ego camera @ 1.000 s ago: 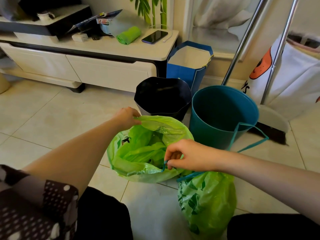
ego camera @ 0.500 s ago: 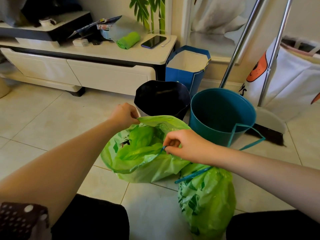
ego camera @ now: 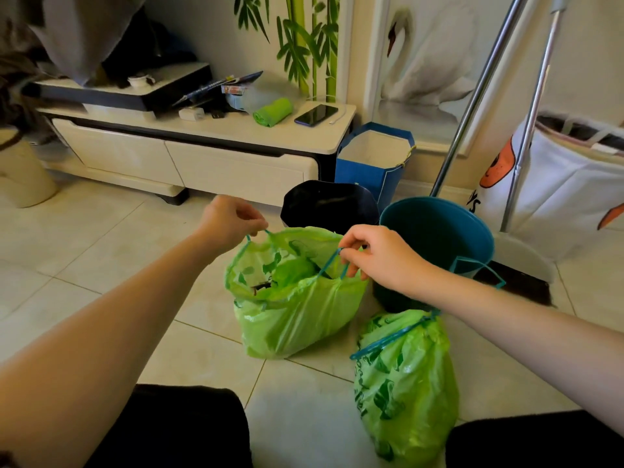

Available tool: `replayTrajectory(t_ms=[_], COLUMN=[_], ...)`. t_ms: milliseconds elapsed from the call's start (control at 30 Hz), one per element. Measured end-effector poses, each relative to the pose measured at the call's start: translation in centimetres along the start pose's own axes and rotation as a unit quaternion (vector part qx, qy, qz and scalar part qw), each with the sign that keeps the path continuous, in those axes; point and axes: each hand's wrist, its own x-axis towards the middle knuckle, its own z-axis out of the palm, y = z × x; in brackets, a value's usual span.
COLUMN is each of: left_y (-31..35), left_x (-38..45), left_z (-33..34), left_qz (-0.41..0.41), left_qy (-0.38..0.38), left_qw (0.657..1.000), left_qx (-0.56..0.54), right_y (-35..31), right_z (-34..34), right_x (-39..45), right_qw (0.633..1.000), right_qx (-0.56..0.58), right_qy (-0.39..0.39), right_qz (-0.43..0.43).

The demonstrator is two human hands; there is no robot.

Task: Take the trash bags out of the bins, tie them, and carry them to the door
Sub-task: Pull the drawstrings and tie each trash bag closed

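An open green trash bag [ego camera: 297, 315] stands on the tiled floor in front of me, its mouth still wide. My left hand [ego camera: 229, 221] pinches the blue drawstring loop at the bag's far left rim. My right hand [ego camera: 378, 255] pinches the other drawstring loop at the right rim. A second green bag [ego camera: 405, 386], drawn closed with a blue drawstring, lies on the floor at the lower right. Behind the open bag stand a black bin [ego camera: 329, 204] and a teal bin [ego camera: 435, 238], both without bags.
A blue paper bag [ego camera: 371, 170] stands behind the bins beside a low white cabinet [ego camera: 189, 160] holding a phone and a green roll. Two metal poles [ego camera: 472, 106] and a dustpan lean at the right, next to a white laundry bag [ego camera: 567, 184].
Both hands have lifted from the bag's rim and now pull the two drawstring loops upward and apart. The bag stands taller and its mouth has narrowed.
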Motion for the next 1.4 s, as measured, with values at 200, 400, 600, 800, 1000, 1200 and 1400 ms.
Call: replayTrajectory(t_ms=[200,400,600,800,1000,1200,1400], left_y=[2.2,4.6,4.8,6.3,8.8,9.6,10.3], left_x=[0.0,-0.7,-1.3,-1.2,-1.7,-2.3,-3.4], left_z=[0.6,0.6,0.8,0.1,0.0,0.0,1.1], left_qz=[-0.018,0.051,0.108,0.110,0.185,0.211,0.223], left_qy=[0.035,0.068,0.065,0.118,0.137,0.131,0.075], left_qw=[0.988,0.975,0.985,0.963,0.937,0.929,0.945], left_qx=[-0.147,-0.203,-0.120,-0.215,-0.262,-0.274,-0.227], right_y=[-0.5,-2.5,-2.0,-3.2,-6.5,-7.0,-7.2], right_z=[0.3,-1.4,-1.4,-2.5,-2.7,-3.0,-3.6], right_x=[1.0,1.6,2.0,3.5,4.0,3.6,3.3], right_qw=[0.994,0.992,0.978,0.971,0.946,0.948,0.943], right_qx=[0.077,0.048,-0.131,-0.025,0.105,0.160,0.171], right_qy=[-0.015,0.115,0.098,0.211,0.261,0.226,0.226], right_qz=[0.071,-0.021,-0.131,-0.112,-0.162,-0.158,-0.172])
